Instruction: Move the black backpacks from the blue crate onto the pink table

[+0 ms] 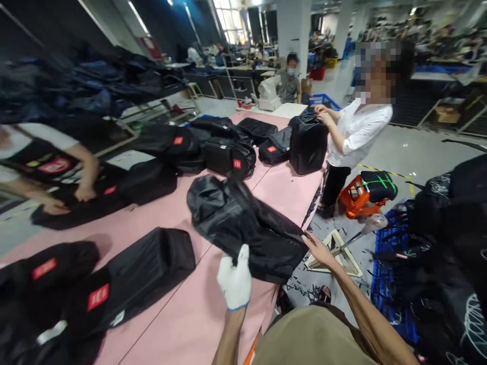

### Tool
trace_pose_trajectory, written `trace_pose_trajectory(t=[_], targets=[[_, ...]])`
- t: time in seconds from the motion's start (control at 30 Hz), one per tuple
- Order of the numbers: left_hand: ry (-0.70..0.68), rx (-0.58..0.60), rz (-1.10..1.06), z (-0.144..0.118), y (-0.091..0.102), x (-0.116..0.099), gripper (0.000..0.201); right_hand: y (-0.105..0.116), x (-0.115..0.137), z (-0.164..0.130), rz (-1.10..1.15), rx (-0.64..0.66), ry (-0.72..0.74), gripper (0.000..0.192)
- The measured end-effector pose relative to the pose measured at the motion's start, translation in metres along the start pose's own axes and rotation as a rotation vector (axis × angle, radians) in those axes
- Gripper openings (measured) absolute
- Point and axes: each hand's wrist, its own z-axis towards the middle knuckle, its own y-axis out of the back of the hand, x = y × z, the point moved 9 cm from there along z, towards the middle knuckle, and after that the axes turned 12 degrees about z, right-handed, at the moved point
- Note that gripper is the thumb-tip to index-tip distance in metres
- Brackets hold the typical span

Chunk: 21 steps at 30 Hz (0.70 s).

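A crumpled black bag (236, 218) lies on the pink table (182, 309), its near end hanging over the table's right edge. My left hand (235, 280), in a white glove, grips the bag's near edge. My bare right hand (316, 247) touches the bag's right side at the table edge, fingers stretched toward the fabric. Whether the right hand pinches the fabric is unclear.
Several finished black bags with red labels (129, 279) (228, 158) cover the table. A person at the left (57, 167) handles a bag. A person in a white shirt (357, 132) holds an upright bag (308, 144). An orange stool (355, 197) and blue crate (391, 284) stand on the floor at right.
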Motion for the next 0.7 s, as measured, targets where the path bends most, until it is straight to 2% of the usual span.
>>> trace_pose_trajectory(t=[0.07,0.13,0.23,0.3,0.37,0.47,0.53,0.6,0.67,0.7], targets=[[-0.075,0.055,0.006,-0.007,-0.02,-0.006,0.041,0.007,0.004,-0.002,0.029,0.022,-0.03,0.1],[-0.167,0.126,0.069,-0.016,-0.045,0.001,0.036,0.007,0.016,-0.009,0.155,0.05,-0.058,0.107],[-0.283,0.28,0.157,-0.041,-0.094,0.027,0.027,0.007,0.063,-0.02,0.335,0.059,0.007,0.104],[-0.354,0.366,0.164,-0.062,-0.121,0.043,0.029,0.011,0.101,-0.023,0.297,0.038,0.108,0.091],[-0.374,0.402,0.168,-0.079,-0.134,0.054,0.034,0.016,0.13,-0.019,0.184,-0.019,0.18,0.081],[-0.252,0.367,0.196,-0.088,-0.126,0.058,0.038,0.013,0.141,-0.008,0.034,-0.075,0.153,0.074],[-0.141,0.327,0.214,-0.088,-0.109,0.048,0.045,0.0,0.136,-0.003,-0.023,-0.016,0.132,0.069],[-0.08,0.303,0.154,-0.09,-0.093,0.025,0.067,-0.015,0.132,-0.005,-0.018,0.067,0.168,0.069],[-0.07,0.271,0.024,-0.092,-0.08,-0.004,0.092,-0.023,0.127,-0.011,0.015,0.086,0.212,0.07],[-0.069,0.249,-0.049,-0.093,-0.076,-0.018,0.097,-0.024,0.124,-0.014,0.025,0.086,0.223,0.071]])
